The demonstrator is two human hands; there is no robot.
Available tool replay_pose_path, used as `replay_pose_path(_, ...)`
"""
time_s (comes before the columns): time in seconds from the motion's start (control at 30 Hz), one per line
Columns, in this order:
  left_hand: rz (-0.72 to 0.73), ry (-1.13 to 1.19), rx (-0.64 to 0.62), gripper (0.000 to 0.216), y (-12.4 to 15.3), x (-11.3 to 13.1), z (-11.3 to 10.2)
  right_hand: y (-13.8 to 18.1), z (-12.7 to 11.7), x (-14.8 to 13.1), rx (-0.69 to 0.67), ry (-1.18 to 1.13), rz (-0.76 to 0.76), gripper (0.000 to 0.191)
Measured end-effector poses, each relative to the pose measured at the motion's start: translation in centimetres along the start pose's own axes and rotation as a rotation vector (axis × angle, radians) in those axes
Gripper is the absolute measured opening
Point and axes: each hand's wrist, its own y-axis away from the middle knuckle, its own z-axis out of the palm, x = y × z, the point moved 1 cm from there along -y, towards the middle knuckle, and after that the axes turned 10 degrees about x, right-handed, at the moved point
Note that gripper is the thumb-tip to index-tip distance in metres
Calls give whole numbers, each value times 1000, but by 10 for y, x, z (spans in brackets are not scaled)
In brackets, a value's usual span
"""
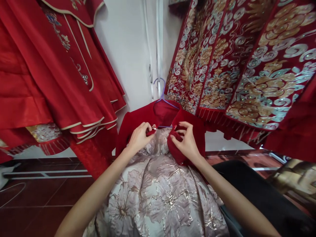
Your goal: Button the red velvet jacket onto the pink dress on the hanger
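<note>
A short dark red velvet jacket [127, 130] hangs on a thin purple hanger [162, 89], over a silvery-pink dress [168, 187] with raised metallic flowers. My left hand [142, 135] pinches the jacket's left front edge, beside a sparkling jewelled button [154, 127]. On the other side, my right hand [186, 138] has its fingers curled around the right front edge near the neckline. The two edges are apart, and the dress bodice shows between them. Part of the cloth in each grip is hidden by the fingers.
Red garments with pale piping [81, 85] hang at the left. A heavily embroidered red skirt [222, 65] hangs at the right. White rails [159, 42] run up the wall behind. Something black [251, 191] stands at lower right, above the dark red tiled floor [49, 194].
</note>
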Motion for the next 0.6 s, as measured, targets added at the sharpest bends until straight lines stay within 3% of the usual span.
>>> replay_pose_path(0.07,-38,68,40,15,2,2,4,-8,0,5,-91,-96,74,56)
replay_pose_path(0.2,-87,223,101,22,5,6,15,-11,15,8,-258,-212,103,31)
replay_pose_path(0.4,-129,277,126,15,3,9,24,-12,26,1,-267,-373,122,20)
replay_pose_path(0.6,-129,302,101,15,2,8,24,-20,24,-5,-253,-278,37,16)
